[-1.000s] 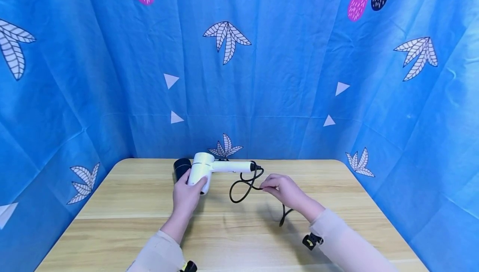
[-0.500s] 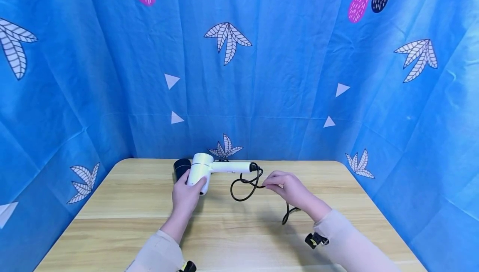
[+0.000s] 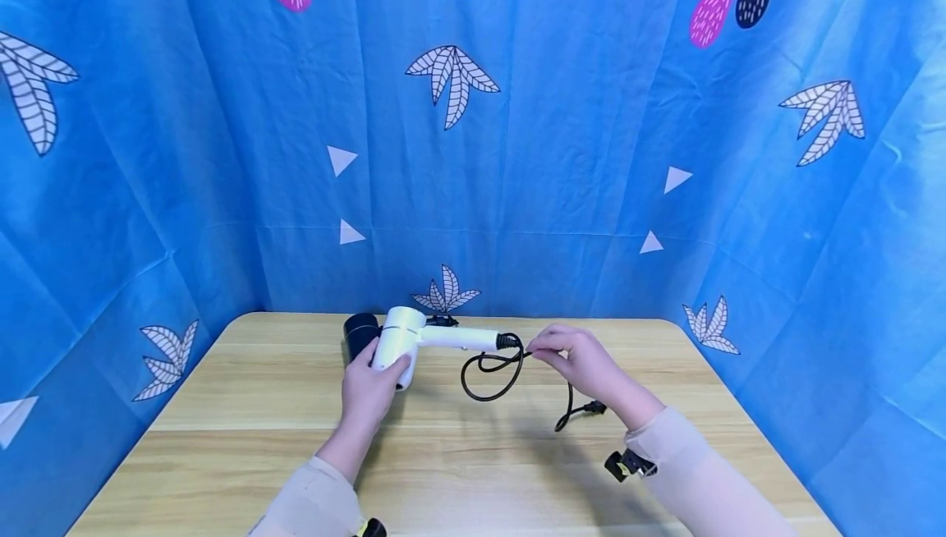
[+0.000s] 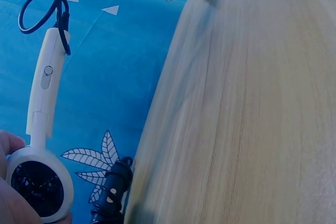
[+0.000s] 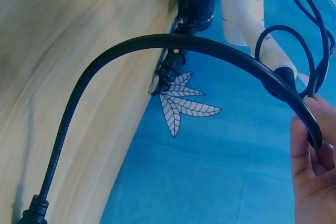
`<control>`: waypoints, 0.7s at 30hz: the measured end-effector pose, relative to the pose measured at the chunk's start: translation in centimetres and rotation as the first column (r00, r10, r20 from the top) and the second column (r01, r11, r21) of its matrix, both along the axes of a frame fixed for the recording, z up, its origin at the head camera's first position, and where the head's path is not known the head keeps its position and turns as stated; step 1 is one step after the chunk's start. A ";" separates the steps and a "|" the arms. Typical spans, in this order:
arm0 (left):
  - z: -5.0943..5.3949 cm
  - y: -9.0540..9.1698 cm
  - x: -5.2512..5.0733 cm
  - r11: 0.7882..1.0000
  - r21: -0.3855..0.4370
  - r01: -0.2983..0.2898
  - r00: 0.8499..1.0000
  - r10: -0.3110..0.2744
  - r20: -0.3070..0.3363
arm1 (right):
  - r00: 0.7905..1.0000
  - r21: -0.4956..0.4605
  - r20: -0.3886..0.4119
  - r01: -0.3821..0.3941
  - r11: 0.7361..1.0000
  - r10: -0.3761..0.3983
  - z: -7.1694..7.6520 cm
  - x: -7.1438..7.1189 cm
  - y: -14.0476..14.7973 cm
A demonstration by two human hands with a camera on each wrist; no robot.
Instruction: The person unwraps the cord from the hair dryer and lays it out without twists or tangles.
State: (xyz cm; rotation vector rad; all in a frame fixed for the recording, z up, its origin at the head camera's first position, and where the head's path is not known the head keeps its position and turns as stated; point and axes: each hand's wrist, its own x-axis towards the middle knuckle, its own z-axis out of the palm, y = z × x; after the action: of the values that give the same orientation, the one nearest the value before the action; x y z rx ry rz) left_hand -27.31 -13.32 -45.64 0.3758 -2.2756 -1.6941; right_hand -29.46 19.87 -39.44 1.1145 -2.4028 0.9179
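A white hair dryer (image 3: 401, 340) is held sideways above the table, its handle pointing right. My left hand (image 3: 367, 393) grips its barrel, with the thumb on the near side. In the left wrist view, the dark round end and a slider on the handle (image 4: 46, 77) face the camera. My right hand (image 3: 575, 359) pinches the dryer's black cord (image 5: 157, 40) between thumb and fingers, just beyond the handle's end. A loose loop of cord hangs between handle and hand. Past the right hand the cord drops to its plug (image 3: 594, 407), low over the table.
A black hair dryer (image 3: 361, 333) lies at the table's back left, close behind the white one, its cord wound round the handle (image 4: 113, 190). The wooden table (image 3: 443, 471) reaches a blue patterned curtain (image 3: 502, 192) at the back and sides.
My right hand has shifted slightly right and up with the cord. The white hair dryer's handle end has dipped a little. The plug has swung out into sight from below the right wrist.
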 end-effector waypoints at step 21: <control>-0.4 -0.1 0.3 0.998 -0.002 0.057 0.998 -0.057 0.035 | 0.978 -0.151 0.094 0.200 0.968 -0.187 0.1 -1.0 0.3</control>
State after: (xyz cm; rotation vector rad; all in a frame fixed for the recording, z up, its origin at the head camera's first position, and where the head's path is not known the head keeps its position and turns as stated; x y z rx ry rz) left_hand -27.00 -13.47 -46.00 0.3452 -2.3346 -1.7242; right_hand -30.43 20.15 -39.35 0.7832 -2.3994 1.0824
